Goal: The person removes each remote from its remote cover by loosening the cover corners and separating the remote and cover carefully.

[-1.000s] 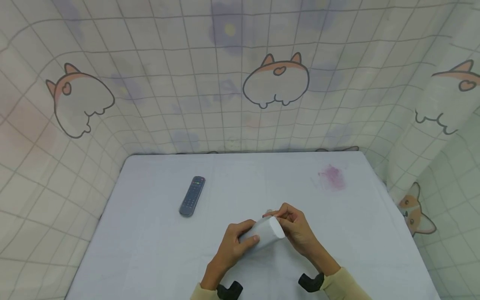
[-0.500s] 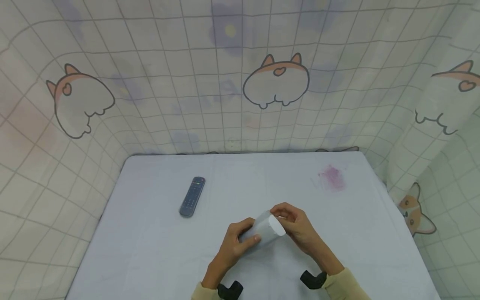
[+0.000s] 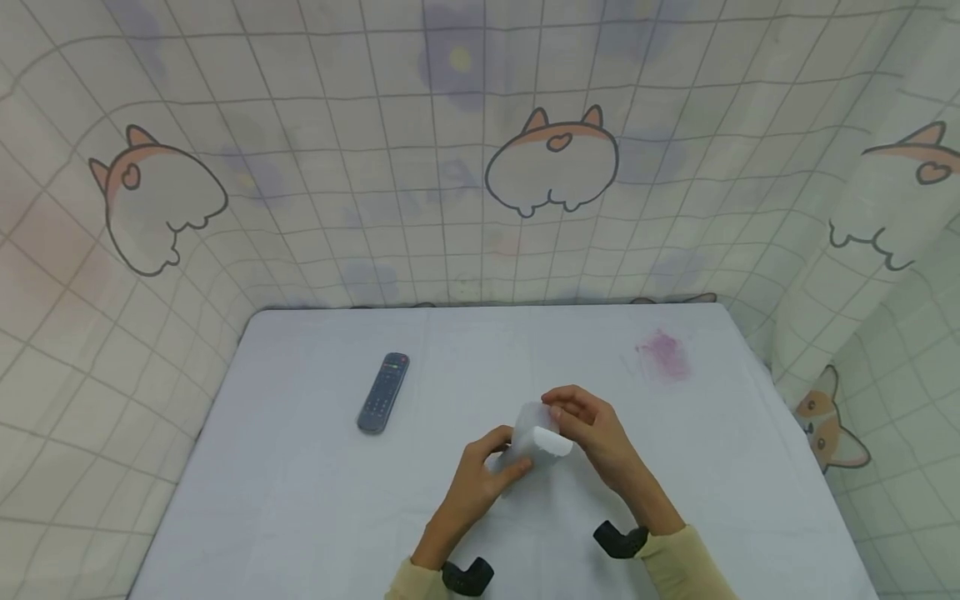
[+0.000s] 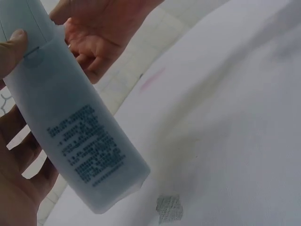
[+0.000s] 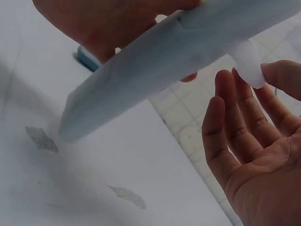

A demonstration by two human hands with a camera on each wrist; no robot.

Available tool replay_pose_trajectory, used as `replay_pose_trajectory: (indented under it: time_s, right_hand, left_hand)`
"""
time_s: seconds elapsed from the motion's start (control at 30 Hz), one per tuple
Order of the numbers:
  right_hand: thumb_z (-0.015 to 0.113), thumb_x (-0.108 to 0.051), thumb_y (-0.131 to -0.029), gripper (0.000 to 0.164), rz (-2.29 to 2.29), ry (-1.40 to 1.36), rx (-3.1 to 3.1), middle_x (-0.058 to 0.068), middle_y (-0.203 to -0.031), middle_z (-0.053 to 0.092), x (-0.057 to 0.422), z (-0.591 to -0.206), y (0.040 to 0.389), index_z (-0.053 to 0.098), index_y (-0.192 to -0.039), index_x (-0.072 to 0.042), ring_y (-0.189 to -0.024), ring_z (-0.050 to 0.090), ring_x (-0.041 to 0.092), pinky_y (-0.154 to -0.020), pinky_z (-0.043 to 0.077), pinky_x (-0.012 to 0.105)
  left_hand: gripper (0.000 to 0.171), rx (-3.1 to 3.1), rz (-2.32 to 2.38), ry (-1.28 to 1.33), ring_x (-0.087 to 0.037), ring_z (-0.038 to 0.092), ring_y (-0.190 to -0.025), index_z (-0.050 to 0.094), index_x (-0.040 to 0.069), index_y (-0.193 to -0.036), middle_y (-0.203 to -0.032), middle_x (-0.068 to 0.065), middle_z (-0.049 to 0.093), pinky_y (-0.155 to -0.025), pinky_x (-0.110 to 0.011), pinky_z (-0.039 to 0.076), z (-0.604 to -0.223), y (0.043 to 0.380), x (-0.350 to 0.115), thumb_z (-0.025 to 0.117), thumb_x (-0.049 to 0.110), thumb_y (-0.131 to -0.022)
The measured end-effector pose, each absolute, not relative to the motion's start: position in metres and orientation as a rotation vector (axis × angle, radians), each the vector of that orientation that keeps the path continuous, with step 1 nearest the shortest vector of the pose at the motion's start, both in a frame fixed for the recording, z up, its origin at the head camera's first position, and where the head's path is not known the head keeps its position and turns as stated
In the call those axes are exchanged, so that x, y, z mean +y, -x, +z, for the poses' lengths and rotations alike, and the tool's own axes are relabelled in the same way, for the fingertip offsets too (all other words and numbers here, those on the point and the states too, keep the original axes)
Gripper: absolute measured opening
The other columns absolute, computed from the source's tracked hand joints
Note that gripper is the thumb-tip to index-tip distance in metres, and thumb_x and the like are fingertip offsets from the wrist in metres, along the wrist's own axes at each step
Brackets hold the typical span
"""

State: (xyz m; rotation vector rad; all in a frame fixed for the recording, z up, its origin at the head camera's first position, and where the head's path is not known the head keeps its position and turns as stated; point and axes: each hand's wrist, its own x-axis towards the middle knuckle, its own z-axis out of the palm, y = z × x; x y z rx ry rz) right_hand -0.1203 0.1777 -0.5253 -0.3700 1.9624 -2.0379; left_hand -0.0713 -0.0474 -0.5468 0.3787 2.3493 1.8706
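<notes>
My left hand (image 3: 480, 475) grips a pale bottle (image 4: 80, 117) with a lighter cap (image 4: 23, 23). The left wrist view shows small dark print on the bottle's side. In the head view the bottle is tilted above the table, its white end (image 3: 551, 443) facing right. A translucent film flap (image 5: 249, 63) stands out from the bottle near the cap. The thumb and fingers of my right hand (image 3: 588, 425) pinch this flap. My left thumb lies against the cap in the left wrist view. Part of the bottle is hidden behind the left hand.
A dark remote control (image 3: 383, 393) lies on the white table (image 3: 262, 467), left of the hands. Toward the back right is a pink stain (image 3: 667, 354). A patterned curtain (image 3: 450, 250) surrounds the table. A small grey patch (image 4: 169, 208) shows on the table surface.
Both hands have moved slightly up and away with the bottle, and its end has turned. The right hand has lifted, and the film flap now stands farther out from the bottle.
</notes>
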Motion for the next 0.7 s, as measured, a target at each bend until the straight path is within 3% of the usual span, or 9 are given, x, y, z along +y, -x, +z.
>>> replay_pose_trajectory:
  time_s: [0.23, 0.33, 0.5, 0.7]
  right_hand:
    - [0.063, -0.016, -0.105, 0.031, -1.939, 0.404, 2.103, -0.006, -0.115, 0.073, 0.179, -0.522, 0.126, 0.061, -0.134, -0.003, -0.103, 0.069, 0.007, -0.087, 0.057, 0.024]
    - [0.064, -0.015, -0.104, 0.032, -1.900, 0.426, 2.112, -0.007, -0.113, 0.073, 0.180, -0.524, 0.127, 0.062, -0.133, -0.002, -0.099, 0.070, 0.008, -0.086, 0.060, 0.030]
    - [0.066, -0.016, -0.103, 0.034, -1.865, 0.433, 2.120, -0.008, -0.113, 0.073, 0.179, -0.530, 0.124, 0.062, -0.132, -0.001, -0.097, 0.071, 0.008, -0.085, 0.062, 0.037]
    - [0.064, -0.018, -0.105, 0.029, -1.856, 0.410, 2.178, -0.007, -0.117, 0.071, 0.175, -0.541, 0.117, 0.065, -0.130, -0.003, -0.099, 0.069, 0.008, -0.083, 0.061, 0.032]
  left_hand:
    - [0.031, 2.348, 1.970, -0.309, -0.014, 0.064, -0.116, 0.071, 0.026, -0.124, -0.124, 0.008, 0.073, -0.106, -0.049, 0.047, -0.554, 0.075, -0.042, 0.078, 0.031, -0.094]
    - [0.032, 2.342, 2.008, -0.270, -0.015, 0.065, -0.117, 0.070, 0.027, -0.124, -0.125, 0.008, 0.073, -0.107, -0.051, 0.048, -0.557, 0.076, -0.043, 0.079, 0.028, -0.094]
    - [0.034, 2.335, 2.051, -0.226, -0.017, 0.067, -0.117, 0.070, 0.027, -0.124, -0.126, 0.007, 0.073, -0.107, -0.043, 0.051, -0.560, 0.079, -0.045, 0.081, 0.024, -0.092]
    - [0.036, 2.301, 2.085, -0.230, -0.013, 0.066, -0.120, 0.070, 0.024, -0.126, -0.129, 0.005, 0.072, -0.108, -0.035, 0.051, -0.567, 0.083, -0.045, 0.080, 0.020, -0.093]
